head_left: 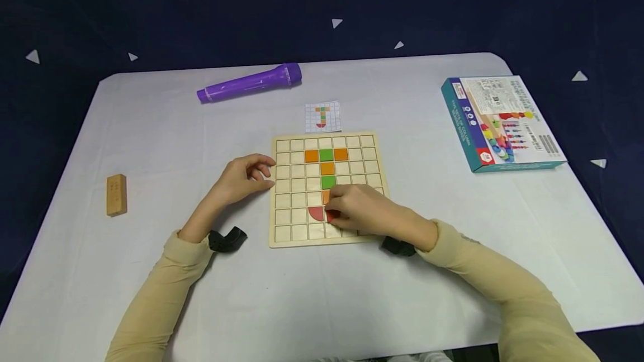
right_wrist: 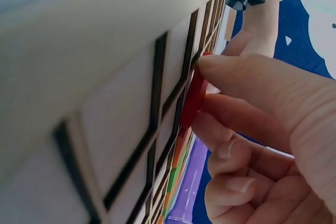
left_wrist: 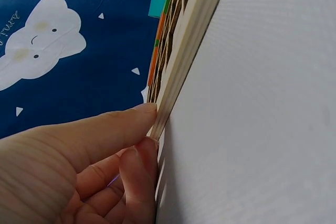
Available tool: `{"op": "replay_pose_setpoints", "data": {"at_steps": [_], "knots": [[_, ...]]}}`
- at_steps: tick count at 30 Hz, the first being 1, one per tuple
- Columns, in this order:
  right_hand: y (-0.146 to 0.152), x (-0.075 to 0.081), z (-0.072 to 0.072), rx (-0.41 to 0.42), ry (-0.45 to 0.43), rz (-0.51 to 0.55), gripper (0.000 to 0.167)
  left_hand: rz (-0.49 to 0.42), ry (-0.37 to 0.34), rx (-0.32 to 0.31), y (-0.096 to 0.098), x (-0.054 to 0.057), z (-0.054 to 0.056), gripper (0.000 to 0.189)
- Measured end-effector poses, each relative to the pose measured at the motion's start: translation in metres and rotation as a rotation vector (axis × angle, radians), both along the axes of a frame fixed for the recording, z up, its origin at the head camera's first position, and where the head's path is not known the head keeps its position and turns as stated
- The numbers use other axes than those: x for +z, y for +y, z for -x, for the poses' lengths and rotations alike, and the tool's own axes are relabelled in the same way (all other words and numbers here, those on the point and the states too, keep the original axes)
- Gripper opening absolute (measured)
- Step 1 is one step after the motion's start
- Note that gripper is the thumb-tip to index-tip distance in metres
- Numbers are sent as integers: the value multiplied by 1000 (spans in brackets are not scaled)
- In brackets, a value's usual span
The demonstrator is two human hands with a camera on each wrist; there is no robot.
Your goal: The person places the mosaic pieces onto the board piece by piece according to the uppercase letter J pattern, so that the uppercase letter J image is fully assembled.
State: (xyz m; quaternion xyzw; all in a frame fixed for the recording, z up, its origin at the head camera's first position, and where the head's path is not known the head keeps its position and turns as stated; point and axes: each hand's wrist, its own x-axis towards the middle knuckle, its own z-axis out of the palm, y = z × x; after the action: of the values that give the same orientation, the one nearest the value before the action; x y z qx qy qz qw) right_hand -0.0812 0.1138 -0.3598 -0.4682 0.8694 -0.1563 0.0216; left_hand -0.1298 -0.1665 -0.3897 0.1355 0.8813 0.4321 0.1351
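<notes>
A square wooden grid board (head_left: 282, 239) lies on the table. Orange and green square tiles (head_left: 327, 168) form a T-like column in its grid, with a red quarter-circle tile (head_left: 316, 214) near the column's foot. My right hand (head_left: 359, 208) pinches another red tile (right_wrist: 194, 98) between thumb and index finger, right at the cell beside the first red one; in the head view the fingers cover most of it. My left hand (head_left: 246, 176) touches the board's left edge with thumb and index fingertips, set apart along it, the other fingers loosely curled.
Just behind the board lies a small pattern card (head_left: 323, 117) showing a similar coloured shape. A purple microphone-shaped tube (head_left: 249, 84) is at the back left. A wooden block (head_left: 117, 195) sits far left, a flat teal-edged box (head_left: 503, 123) at the right.
</notes>
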Motion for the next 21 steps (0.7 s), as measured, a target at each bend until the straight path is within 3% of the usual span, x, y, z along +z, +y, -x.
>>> {"op": "replay_pose_setpoints", "data": {"at_steps": [21], "knots": [[-3,-2,1,-2,-24,-9,5,6,-17,7,1,1,0,40]]}}
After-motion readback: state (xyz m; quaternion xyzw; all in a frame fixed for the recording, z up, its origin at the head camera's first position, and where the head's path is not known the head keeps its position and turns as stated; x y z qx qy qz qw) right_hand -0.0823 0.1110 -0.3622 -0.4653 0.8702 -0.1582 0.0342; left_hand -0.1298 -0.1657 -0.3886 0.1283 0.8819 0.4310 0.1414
